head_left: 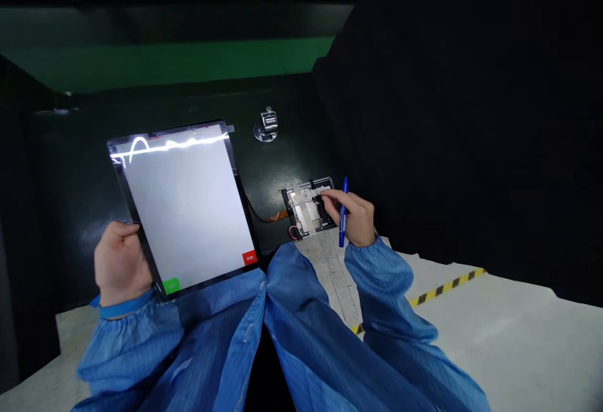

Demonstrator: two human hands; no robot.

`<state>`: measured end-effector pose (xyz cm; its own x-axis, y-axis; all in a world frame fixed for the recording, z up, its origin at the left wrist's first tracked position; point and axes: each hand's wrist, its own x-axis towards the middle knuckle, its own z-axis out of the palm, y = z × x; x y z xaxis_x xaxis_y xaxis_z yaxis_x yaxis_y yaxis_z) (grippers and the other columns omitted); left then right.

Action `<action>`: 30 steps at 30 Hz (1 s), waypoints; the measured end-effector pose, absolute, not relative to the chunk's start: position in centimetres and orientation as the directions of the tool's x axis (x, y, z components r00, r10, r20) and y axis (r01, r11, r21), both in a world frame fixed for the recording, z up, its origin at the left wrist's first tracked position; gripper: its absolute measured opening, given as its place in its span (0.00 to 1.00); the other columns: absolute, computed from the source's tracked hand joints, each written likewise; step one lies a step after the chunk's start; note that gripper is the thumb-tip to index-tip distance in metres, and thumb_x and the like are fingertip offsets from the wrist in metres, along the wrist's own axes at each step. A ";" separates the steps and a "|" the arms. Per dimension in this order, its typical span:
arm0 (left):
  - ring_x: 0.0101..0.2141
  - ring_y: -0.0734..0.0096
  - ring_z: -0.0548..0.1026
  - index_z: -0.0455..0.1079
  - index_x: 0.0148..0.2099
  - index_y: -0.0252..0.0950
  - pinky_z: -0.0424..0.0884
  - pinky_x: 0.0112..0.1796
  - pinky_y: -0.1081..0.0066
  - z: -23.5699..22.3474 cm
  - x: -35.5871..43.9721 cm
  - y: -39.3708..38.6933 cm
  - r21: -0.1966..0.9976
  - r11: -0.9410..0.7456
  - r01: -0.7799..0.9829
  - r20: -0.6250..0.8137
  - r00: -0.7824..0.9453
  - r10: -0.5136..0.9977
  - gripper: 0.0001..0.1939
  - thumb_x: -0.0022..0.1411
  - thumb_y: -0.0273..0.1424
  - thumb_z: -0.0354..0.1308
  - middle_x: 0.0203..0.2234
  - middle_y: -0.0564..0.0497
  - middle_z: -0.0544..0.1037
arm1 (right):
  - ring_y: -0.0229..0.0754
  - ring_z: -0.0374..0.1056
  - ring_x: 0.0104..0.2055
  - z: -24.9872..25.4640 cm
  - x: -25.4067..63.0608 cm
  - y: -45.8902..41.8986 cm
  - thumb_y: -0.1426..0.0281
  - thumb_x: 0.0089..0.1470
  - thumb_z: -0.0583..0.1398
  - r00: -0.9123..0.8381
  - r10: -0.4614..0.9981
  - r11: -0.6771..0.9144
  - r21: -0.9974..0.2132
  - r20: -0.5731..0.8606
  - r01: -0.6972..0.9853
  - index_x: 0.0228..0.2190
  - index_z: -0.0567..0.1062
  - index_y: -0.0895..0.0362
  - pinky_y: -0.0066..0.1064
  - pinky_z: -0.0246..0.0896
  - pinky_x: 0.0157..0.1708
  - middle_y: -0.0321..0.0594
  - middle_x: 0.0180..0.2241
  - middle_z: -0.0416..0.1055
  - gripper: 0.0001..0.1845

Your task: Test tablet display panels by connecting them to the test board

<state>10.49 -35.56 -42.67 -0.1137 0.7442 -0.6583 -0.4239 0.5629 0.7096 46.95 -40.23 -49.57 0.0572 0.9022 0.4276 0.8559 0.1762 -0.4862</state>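
Observation:
My left hand [120,264] grips the lower left edge of a lit tablet screen [186,205], held tilted up from the dark bench. The screen is white, with a green button at its lower left and a red one at its lower right. An orange flex cable [273,216] runs from the screen to a small circuit board [308,211] lying on the bench. My right hand [354,214] holds a blue marker pen [343,211] upright while its fingertips touch the right part of the board. Both arms wear blue sleeves.
A small metal hand counter [267,125] stands on the bench behind the screen. Black walls close in at the right and left. A pale floor with a yellow-black hazard stripe [447,286] shows below the bench edge. A green surface lies beyond the bench.

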 end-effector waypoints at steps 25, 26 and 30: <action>0.49 0.49 0.79 0.80 0.41 0.55 0.81 0.46 0.53 -42.0 12.4 -36.0 0.801 0.469 -0.372 -0.549 -0.145 0.823 0.21 0.43 0.29 0.61 0.39 0.63 0.83 | 0.36 0.71 0.24 -46.4 41.2 -39.2 0.61 0.62 0.61 0.022 0.976 0.176 -0.842 0.218 0.509 0.51 0.76 0.55 0.26 0.70 0.29 0.37 0.28 0.77 0.19; 0.48 0.49 0.79 0.80 0.38 0.54 0.80 0.46 0.55 -42.1 12.2 -36.2 0.849 0.422 -0.318 -0.487 -0.157 0.859 0.21 0.41 0.27 0.64 0.37 0.61 0.84 | 0.36 0.71 0.24 -45.9 40.0 -39.0 0.59 0.60 0.63 -0.050 0.982 0.184 -0.894 0.180 0.407 0.54 0.73 0.55 0.26 0.70 0.30 0.34 0.25 0.75 0.23; 0.42 0.48 0.81 0.79 0.26 0.49 0.76 0.51 0.52 -42.0 10.8 -37.3 0.960 0.277 0.049 -0.272 -0.089 0.958 0.09 0.38 0.30 0.72 0.27 0.54 0.82 | 0.36 0.72 0.27 -44.9 37.1 -37.5 0.63 0.59 0.64 -0.157 0.938 0.345 -0.869 0.308 0.355 0.43 0.77 0.55 0.26 0.70 0.32 0.33 0.25 0.75 0.12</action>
<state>10.82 -37.25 -41.99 -0.0892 0.9580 -0.2724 0.0487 0.2774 0.9595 37.14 -37.46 -44.86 -0.1574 0.9382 0.3081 0.3546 0.3449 -0.8691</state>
